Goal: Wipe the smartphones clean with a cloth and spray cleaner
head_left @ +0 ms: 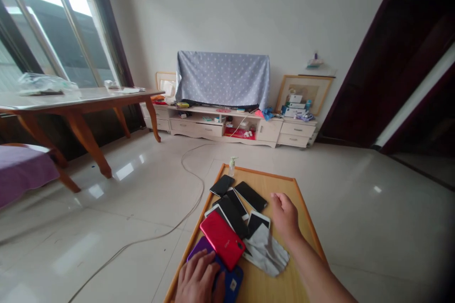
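My left hand [199, 278] lies over a purple-blue phone [232, 280] at the near left of a small wooden table, its fingers laid across the phone. A red phone [222, 240] partly overlaps that phone, just above my fingers. My right hand [285, 215] is closed in a loose fist above the table's right side, with nothing seen in it. Left of it lie a black phone [250, 196], a white-framed phone [258, 221] and a crumpled grey cloth [268, 251]. Further dark phones [232, 215] overlap in the middle, and another black phone [222, 185] lies at the far left.
A clear pump bottle [232, 168] stands at the far edge of the wooden table [280, 181]. A cable [177, 222] runs over the tiled floor on the left. Beyond are a low white cabinet [270, 132], a cloth-covered screen [223, 78] and a larger table [85, 104].
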Demonstrator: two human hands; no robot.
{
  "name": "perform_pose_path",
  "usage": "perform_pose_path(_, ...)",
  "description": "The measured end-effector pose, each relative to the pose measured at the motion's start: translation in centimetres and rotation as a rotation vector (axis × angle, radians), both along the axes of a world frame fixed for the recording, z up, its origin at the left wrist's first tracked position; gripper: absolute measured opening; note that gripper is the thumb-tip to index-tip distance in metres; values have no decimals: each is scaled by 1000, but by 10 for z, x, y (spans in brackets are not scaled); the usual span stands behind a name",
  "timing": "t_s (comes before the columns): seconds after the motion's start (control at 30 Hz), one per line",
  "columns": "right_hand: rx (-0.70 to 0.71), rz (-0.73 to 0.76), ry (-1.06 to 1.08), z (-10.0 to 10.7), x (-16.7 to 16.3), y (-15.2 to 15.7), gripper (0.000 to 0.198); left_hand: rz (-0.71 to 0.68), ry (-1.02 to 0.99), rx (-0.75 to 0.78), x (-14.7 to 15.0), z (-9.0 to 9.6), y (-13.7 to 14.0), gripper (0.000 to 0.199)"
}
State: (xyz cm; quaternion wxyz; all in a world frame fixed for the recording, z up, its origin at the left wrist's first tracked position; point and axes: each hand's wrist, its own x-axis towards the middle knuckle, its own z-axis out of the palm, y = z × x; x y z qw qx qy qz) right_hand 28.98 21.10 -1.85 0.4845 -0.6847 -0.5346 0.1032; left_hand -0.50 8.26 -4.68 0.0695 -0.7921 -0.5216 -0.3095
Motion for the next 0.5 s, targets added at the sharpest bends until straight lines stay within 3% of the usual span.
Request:
perform_pose_path(0.1, -27, -35, 12, -9, 5, -70, 48, -39, 11, -88, 3, 11, -10, 14)
perform_pose_path(0.23, -121, 88, -118, -17, -21, -131, 41, -28, 8, -140, 11, 24, -25, 16)
perform_pose_path(0.4, -124, 162, -76, -12, -47, -153, 23, -20, -2, -133, 15, 30, -39, 16)
perform_pose_path(0.5, -87, 109, 26, -2, -31, -157, 32, -2, 6, -146, 16, 32, -46, 18)
